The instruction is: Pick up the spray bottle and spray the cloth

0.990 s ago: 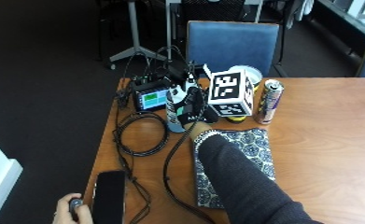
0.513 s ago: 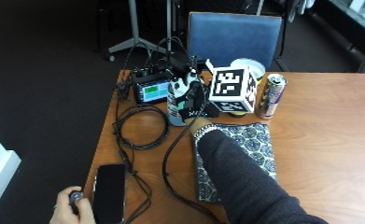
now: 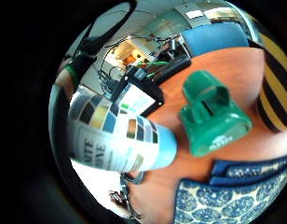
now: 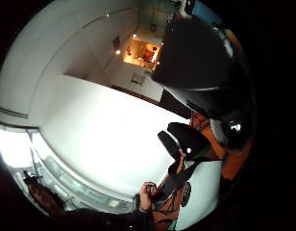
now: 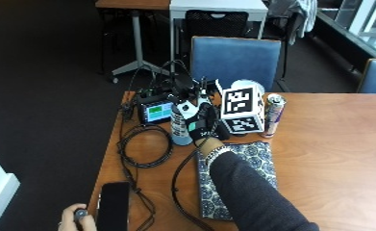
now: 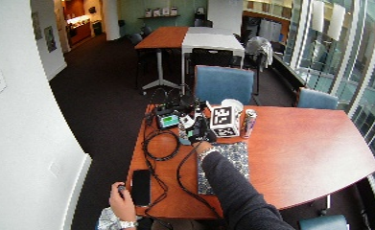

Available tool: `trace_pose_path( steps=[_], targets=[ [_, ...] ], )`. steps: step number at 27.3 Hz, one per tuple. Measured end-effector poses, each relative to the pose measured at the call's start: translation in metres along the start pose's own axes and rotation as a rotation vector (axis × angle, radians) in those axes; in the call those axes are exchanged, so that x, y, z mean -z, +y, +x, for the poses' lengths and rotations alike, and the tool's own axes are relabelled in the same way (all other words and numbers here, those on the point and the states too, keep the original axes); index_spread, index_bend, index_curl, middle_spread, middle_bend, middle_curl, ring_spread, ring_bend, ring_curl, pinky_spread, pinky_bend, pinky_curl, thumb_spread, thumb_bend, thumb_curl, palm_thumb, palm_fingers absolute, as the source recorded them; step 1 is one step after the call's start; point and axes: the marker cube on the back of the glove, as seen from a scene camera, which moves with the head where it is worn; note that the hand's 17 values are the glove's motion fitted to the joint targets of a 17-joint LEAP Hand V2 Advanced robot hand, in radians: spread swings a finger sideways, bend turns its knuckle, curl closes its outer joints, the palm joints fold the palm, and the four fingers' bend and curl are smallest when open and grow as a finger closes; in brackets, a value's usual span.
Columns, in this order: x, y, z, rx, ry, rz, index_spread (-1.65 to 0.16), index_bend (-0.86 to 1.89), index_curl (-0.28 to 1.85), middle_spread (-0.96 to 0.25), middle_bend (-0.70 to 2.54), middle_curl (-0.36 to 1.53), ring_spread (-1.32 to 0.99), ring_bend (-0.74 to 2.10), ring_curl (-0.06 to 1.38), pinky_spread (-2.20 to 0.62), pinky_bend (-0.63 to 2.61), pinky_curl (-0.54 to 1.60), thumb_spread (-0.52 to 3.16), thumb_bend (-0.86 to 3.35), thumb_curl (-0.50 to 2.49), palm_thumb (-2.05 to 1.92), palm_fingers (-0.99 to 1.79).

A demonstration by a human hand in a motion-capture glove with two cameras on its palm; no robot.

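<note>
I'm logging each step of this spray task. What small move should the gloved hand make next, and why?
Probably close round the spray bottle and lift it. The gloved right hand is beside the bottle, which stands on the table just beyond the patterned cloth.

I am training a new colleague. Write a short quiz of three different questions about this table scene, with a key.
1. True or false: the gloved right hand is at the spray bottle.
2. The patterned cloth lies: A) flat on the table, B) on the blue chair.
3. Fill in: the can stands ____ on the table.

Key: 1 true; 2 A; 3 upright.
</note>
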Motion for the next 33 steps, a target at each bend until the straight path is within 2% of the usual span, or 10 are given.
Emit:
trace_pose_path(
  steps=[6,13,19,24,28,33],
  targets=[
    [0.006,0.013,-0.008,0.051,0.157,-0.111,-0.31,0.11,0.41,-0.17,0.31,0.44,-0.16,0.32,0.40,0.00,0.19,0.33,0.99,-0.05,0.29,0.68,0.65],
    [0.036,0.049,-0.028,0.112,0.321,-0.201,-0.32,0.09,0.36,-0.09,0.17,0.39,-0.10,0.25,0.38,0.10,0.32,0.37,0.94,-0.05,0.28,0.60,0.38],
    [0.058,0.096,-0.062,0.235,0.501,-0.420,-0.34,0.12,0.32,-0.06,0.18,0.38,-0.05,0.22,0.35,0.15,0.35,0.37,0.93,-0.05,0.28,0.56,0.35],
    [0.073,0.143,-0.077,0.371,0.726,-0.608,-0.39,0.17,0.33,-0.03,0.09,0.32,-0.02,0.17,0.33,0.19,0.47,0.40,0.93,-0.07,0.26,0.45,0.16],
    [0.083,0.179,-0.077,0.420,0.765,-0.752,-0.41,0.14,0.31,-0.02,0.15,0.31,0.00,0.19,0.32,0.19,0.45,0.39,0.92,-0.07,0.25,0.36,0.08],
    [0.094,0.201,-0.081,0.480,0.804,-0.768,-0.42,0.15,0.30,-0.03,0.17,0.31,0.00,0.20,0.32,0.20,0.45,0.38,0.90,-0.05,0.25,0.31,0.06]
  ],
)
